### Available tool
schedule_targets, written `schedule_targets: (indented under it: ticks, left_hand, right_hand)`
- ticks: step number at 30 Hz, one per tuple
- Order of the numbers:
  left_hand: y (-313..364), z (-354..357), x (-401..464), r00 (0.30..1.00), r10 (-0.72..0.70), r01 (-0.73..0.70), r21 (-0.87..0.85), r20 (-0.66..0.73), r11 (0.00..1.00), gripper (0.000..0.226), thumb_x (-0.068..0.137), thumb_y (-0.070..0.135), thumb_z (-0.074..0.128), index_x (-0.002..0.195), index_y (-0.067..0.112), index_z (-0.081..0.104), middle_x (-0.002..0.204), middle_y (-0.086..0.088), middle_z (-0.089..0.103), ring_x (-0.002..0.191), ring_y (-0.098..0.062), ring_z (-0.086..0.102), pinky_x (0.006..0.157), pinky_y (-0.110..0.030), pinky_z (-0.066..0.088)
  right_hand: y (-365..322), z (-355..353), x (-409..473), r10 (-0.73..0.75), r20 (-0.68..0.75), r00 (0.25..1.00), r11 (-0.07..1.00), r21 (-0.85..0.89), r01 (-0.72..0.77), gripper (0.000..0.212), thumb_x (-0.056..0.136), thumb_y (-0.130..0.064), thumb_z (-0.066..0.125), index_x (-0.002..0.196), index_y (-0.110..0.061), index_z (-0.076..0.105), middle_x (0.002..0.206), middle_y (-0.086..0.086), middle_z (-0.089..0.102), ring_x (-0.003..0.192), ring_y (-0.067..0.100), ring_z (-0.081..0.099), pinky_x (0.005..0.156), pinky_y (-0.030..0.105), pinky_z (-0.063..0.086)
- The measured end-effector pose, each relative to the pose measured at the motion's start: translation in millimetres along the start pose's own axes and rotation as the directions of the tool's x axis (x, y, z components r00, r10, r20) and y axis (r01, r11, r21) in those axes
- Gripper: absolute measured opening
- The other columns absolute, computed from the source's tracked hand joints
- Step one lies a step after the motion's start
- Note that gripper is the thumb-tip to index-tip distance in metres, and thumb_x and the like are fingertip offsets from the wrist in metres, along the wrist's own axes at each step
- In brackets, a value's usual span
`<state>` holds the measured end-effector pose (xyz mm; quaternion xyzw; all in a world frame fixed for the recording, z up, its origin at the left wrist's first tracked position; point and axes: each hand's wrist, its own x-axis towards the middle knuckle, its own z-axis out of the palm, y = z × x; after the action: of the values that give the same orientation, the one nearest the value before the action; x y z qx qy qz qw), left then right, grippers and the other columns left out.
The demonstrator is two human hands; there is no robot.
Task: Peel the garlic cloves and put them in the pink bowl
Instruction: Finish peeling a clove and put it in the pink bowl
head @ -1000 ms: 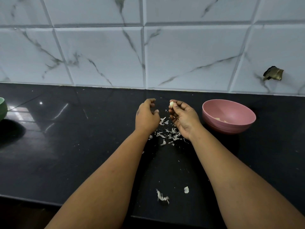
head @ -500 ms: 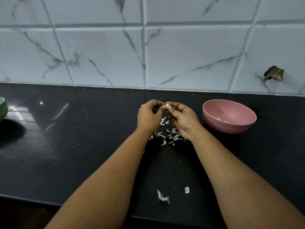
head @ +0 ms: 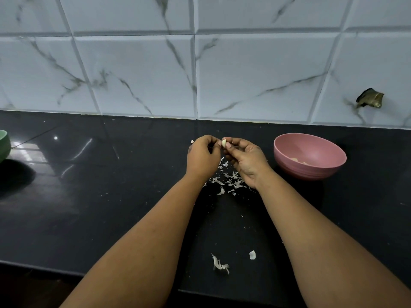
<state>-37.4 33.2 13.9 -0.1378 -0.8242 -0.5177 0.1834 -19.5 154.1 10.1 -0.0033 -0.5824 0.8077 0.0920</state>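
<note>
I see both hands meeting over the black counter, a little above the middle of the view. My right hand pinches a garlic clove between thumb and fingertips, and my left hand has its curled fingers closed on the clove's left side; the exact contact is hidden behind the knuckles, so I cannot tell how much skin is left on it. The pink bowl stands at about 3 o'clock from the hands, near but apart, with a few pale pieces inside that are too small to make out. Peel scraps lie under and just at 6 o'clock from the hands, and two more bits sit further toward me. A green bowl at 9 o'clock is cut off by the frame edge. At 2 o'clock a broken hole shows in the tiled wall. I can read no writing anywhere.
</note>
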Motion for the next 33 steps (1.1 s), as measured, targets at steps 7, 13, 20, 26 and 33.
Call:
schedule_targets:
  ticks: [7, 13, 20, 26, 33]
  left_hand:
    - [4.5, -1.0, -2.2, 1.000, 0.016, -0.014, 0.081, -0.017, 0.997, 0.013, 0.094, 0.017, 0.056, 0.086, 0.015, 0.066, 0.072, 0.011, 0.061, 0.067, -0.002, 0.055, 0.062, -0.012, 0.037]
    - [7.3, -1.9, -3.6, 0.999, -0.038, 0.038, 0.007, -0.028, 0.999, 0.014, 0.094, 0.014, 0.054, 0.084, 0.019, 0.062, 0.071, 0.013, 0.060, 0.070, -0.003, 0.057, 0.066, -0.021, 0.045]
    - [4.3, -1.5, -1.5, 0.995, -0.099, 0.098, -0.055, -0.010, 0.994, 0.013, 0.095, 0.016, 0.055, 0.085, 0.019, 0.062, 0.069, 0.010, 0.061, 0.062, -0.003, 0.054, 0.058, -0.019, 0.040]
    - [3.9, -1.3, -0.1, 0.989, -0.143, 0.141, -0.079, -0.022, 0.987, 0.013, 0.095, 0.018, 0.054, 0.085, 0.018, 0.063, 0.069, 0.009, 0.061, 0.062, -0.005, 0.054, 0.059, -0.023, 0.042]
    - [1.6, -7.3, 4.8, 0.971, -0.240, 0.240, -0.021, -0.020, 0.971, 0.038, 0.095, 0.020, 0.042, 0.058, 0.012, 0.039, 0.059, -0.002, 0.042, 0.059, -0.017, 0.038, 0.059, -0.033, 0.032]
  right_hand:
    - [-1.6, 3.8, -1.7, 0.002, 0.027, 1.000, 0.998, 0.056, -0.003, 0.016, 0.092, 0.000, 0.059, 0.104, -0.007, 0.066, 0.086, 0.005, 0.070, 0.077, 0.010, 0.066, 0.070, 0.019, 0.055]
    - [-2.2, 4.4, -1.1, 0.015, 0.072, 0.997, 0.998, 0.063, -0.020, 0.021, 0.097, -0.001, 0.050, 0.103, -0.011, 0.067, 0.082, 0.002, 0.067, 0.070, 0.007, 0.060, 0.069, 0.019, 0.055]
    - [-4.9, 4.5, -2.9, 0.055, 0.094, 0.994, 0.988, 0.141, -0.068, 0.017, 0.096, -0.005, 0.054, 0.109, -0.004, 0.065, 0.092, 0.008, 0.068, 0.078, 0.011, 0.065, 0.074, 0.019, 0.056]
    - [-5.6, 3.4, -2.1, 0.042, 0.083, 0.996, 0.991, 0.124, -0.053, 0.022, 0.095, 0.003, 0.051, 0.109, -0.006, 0.065, 0.088, 0.007, 0.068, 0.075, 0.008, 0.065, 0.075, 0.018, 0.055]
    - [-6.5, 3.9, -1.5, 0.045, 0.055, 0.997, 0.990, 0.133, -0.052, 0.025, 0.097, 0.003, 0.046, 0.114, -0.003, 0.064, 0.093, 0.010, 0.066, 0.081, 0.009, 0.065, 0.076, 0.016, 0.055]
